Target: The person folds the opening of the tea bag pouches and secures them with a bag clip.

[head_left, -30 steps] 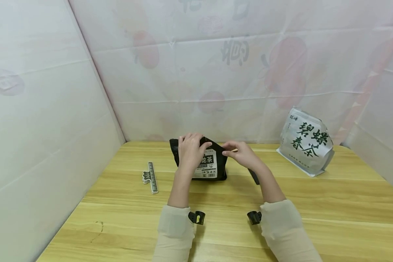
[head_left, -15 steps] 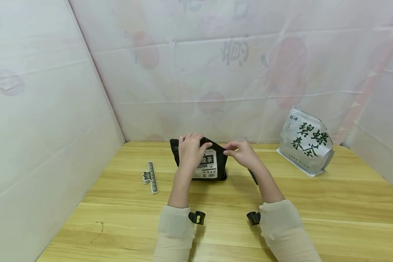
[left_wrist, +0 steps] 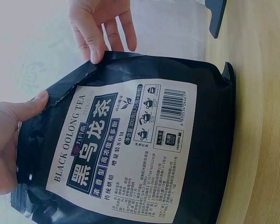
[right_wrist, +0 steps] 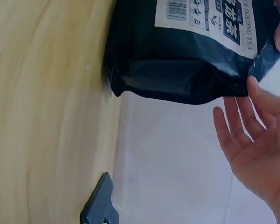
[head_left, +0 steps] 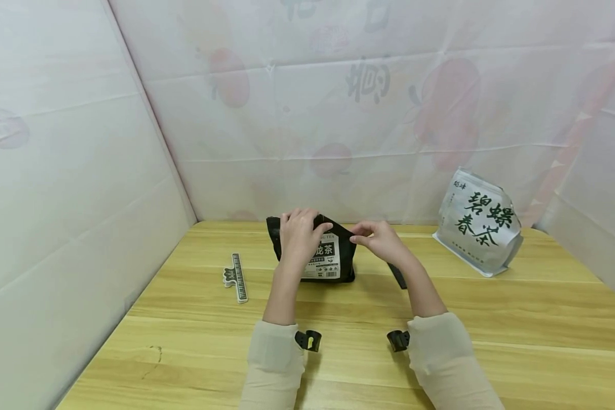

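Left hand [head_left: 298,234]: grips top of bag [head_left: 333,259]
Right hand [head_left: 381,242]: pinches its corner
White clip [head_left: 240,279]: left of bag
Pouch [head_left: 479,225]: right of bag

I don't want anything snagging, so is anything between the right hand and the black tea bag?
Nothing visible: the right hand directly pinches the black tea bag by its upper corner. The dark clip lies apart.
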`<state>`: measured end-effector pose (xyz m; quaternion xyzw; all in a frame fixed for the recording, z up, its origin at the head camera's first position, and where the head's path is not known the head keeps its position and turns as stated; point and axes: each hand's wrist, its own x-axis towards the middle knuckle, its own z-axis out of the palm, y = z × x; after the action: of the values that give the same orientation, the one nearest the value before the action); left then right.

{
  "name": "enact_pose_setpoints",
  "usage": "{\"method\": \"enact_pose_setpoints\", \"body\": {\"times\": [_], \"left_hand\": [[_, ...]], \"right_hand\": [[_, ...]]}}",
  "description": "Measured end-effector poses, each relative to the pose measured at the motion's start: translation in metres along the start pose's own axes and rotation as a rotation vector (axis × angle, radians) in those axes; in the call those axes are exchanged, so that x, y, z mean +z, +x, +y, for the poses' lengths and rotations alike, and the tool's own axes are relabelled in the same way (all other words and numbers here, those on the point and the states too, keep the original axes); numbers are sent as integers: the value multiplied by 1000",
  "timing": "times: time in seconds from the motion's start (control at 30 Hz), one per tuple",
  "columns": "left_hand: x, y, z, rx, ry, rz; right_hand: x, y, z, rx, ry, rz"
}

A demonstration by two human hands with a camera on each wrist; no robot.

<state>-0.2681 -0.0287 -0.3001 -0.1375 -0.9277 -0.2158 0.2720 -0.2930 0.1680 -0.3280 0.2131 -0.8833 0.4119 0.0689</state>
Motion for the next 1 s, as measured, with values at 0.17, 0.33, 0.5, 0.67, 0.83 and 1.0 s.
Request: {"method": "enact_pose_setpoints", "body": {"times": [0.17, 0.33, 0.5, 0.67, 0.83, 1.0], "left_hand": [[-1, 0, 0, -1, 5, -4], [-1, 0, 0, -1, 10, -5], [0, 1, 0, -1, 14, -4], [0, 0, 0, 0, 18, -5], [-1, 0, 1, -5, 22, -12], [-1, 0, 1, -2, 17, -1]], "right_hand": [[-2, -1, 0, -25, 79, -64], [5, 0, -11, -62, 138, -62], [13, 2, -19, -73, 116, -27], [16, 2, -20, -69, 100, 3], [16, 2, -19, -58, 100, 11], [16, 2, -19, -58, 92, 16]]}}
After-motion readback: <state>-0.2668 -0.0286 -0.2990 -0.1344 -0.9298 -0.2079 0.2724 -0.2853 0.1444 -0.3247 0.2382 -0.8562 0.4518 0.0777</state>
